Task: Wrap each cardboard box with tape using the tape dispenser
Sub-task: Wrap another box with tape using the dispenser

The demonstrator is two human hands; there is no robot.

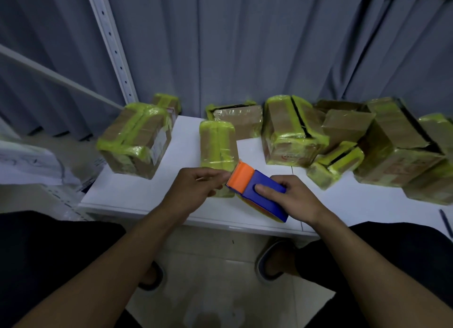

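While right hand grips tape dispenser (blue body), left hand pinches orange end

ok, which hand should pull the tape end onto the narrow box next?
Left, probably. The left hand has its fingertips at the orange end of the tape dispenser, close to the narrow box. The right hand grips the blue body, so it should just steady it.

glossy taped cardboard boxes, smooth plastic dispenser, matt white table
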